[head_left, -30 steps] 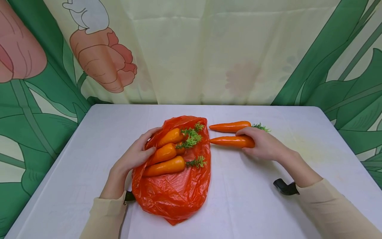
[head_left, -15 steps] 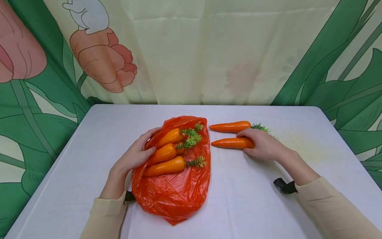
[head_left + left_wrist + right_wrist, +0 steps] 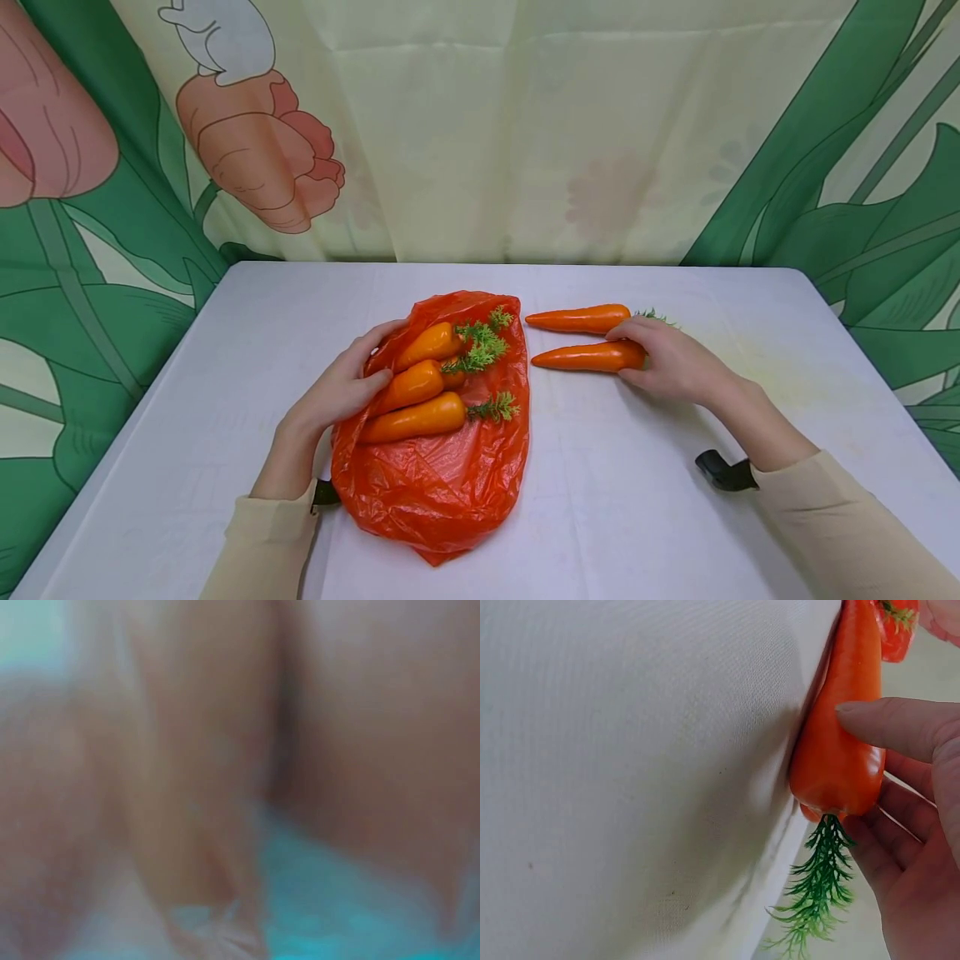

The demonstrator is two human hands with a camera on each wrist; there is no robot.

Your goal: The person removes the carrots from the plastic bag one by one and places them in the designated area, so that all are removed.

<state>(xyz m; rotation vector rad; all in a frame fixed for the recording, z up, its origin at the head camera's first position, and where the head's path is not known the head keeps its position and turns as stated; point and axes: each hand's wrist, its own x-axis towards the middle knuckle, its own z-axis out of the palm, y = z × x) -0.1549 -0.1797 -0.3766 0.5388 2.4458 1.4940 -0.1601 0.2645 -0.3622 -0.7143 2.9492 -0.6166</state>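
Note:
A red plastic bag point(image 3: 442, 492) lies on the table, its mouth holding several orange carrots point(image 3: 414, 417) with green leafy tops. My left hand point(image 3: 348, 379) holds the bag's left edge, thumb over the rim near the carrots. In the left wrist view the hand point(image 3: 202, 765) is a close, heavy blur. To the right of the bag, my right hand point(image 3: 671, 358) grips the thick end of a carrot point(image 3: 588, 357) whose tip points at the bag. The right wrist view has the thumb on that carrot point(image 3: 840, 750), fingers behind it, green top hanging free.
A second carrot point(image 3: 577, 318) lies just behind the gripped one, parallel to it. White cloth covers the table point(image 3: 615, 517). A printed curtain point(image 3: 510, 150) hangs along the back edge. A black wrist camera point(image 3: 723, 471) juts from the right sleeve.
The carrot in my right hand has shifted slightly right, away from the bag, and my right hand has moved a little right too. The left hand and the bag have stayed still.

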